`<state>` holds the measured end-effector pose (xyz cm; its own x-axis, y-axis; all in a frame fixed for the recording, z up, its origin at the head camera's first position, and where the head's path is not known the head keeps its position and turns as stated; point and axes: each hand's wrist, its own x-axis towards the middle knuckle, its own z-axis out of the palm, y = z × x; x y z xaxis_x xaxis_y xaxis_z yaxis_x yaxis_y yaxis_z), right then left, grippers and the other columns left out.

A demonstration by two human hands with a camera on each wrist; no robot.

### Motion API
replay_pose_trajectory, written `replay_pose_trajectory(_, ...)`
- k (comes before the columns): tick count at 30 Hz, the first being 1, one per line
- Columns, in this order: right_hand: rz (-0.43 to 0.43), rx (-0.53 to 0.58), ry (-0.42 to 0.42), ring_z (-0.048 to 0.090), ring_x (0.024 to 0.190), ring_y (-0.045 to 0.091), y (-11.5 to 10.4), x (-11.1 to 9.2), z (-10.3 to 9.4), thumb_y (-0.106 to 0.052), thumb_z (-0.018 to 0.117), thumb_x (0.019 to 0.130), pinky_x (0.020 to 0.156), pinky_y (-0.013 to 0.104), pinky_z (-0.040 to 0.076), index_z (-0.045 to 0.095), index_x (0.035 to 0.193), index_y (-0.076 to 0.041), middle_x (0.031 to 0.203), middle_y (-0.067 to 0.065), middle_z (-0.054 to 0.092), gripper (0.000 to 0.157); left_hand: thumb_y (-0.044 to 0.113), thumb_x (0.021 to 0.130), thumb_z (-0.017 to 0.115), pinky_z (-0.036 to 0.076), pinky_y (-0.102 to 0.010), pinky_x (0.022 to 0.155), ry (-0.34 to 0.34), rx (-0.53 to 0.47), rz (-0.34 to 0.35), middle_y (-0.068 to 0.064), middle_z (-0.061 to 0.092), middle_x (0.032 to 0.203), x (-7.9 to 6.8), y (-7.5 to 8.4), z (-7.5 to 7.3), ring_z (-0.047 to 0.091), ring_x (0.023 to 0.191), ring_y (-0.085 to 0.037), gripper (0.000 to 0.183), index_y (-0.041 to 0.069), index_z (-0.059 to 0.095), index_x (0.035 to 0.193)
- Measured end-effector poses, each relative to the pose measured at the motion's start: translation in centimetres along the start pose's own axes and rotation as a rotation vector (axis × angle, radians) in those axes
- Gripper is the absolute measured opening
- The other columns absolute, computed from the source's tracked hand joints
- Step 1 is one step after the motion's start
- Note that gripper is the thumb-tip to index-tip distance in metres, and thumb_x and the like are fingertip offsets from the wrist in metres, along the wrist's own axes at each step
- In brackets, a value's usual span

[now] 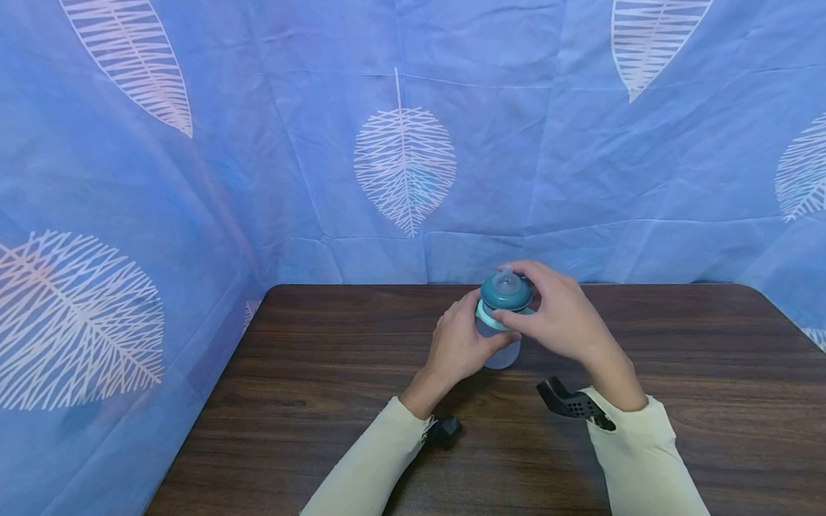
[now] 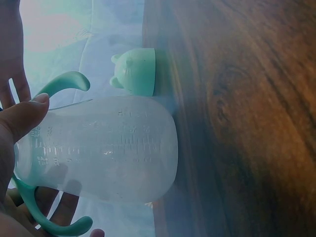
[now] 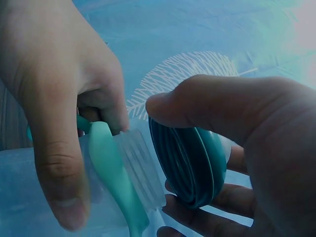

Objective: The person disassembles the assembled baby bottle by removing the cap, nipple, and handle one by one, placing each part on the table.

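A translucent baby bottle with raised measuring marks stands upright near the table's far edge. My left hand grips it around the upper body, thumb on the near side, fingers behind. A mint-green two-handled ring sits below the threaded neck. My right hand holds the teal screw collar with its clear nipple between thumb and fingers. In the right wrist view, the collar is tilted and apart from the neck, its inner threads facing the bottle.
A mint-green cap with small ears stands on the dark wooden table, beyond the bottle in the left wrist view. Blue cloth with white leaf prints hangs behind the table and along its left side. Black devices are strapped at both wrists.
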<state>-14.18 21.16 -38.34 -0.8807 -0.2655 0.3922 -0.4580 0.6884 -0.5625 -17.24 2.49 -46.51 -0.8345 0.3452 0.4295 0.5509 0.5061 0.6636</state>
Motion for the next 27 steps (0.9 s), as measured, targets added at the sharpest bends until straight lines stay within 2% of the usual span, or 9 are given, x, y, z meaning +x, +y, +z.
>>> replay_pose_trajectory(16, 0.017, -0.014, -0.01, 0.064, 0.094, 0.028, 0.21, 0.02, -0.3, -0.028, 0.089, 0.096, 0.082, 0.051, 0.053, 0.064, 0.151, -0.008, 0.132, 0.014, 0.071, 0.064, 0.042, 0.095, 0.09, 0.06, -0.044, 0.097, -0.009, -0.005, -0.015, -0.006, 0.07, 0.141, 0.17, 0.15, 0.06, 0.07, 0.124, -0.025, 0.077, 0.009, 0.058, 0.157)
replay_pose_trajectory(27, 0.021, -0.001, -0.01, 0.063, 0.088, 0.031, 0.23, 0.12, -0.6, -0.029, 0.09, 0.095, 0.077, 0.047, 0.052, 0.065, 0.149, -0.009, 0.123, 0.012, 0.073, 0.063, 0.042, 0.094, 0.09, 0.059, -0.045, 0.097, -0.008, -0.008, -0.021, -0.005, 0.07, 0.14, 0.27, 0.25, 0.02, 0.069, 0.123, -0.024, 0.077, 0.009, 0.059, 0.156)
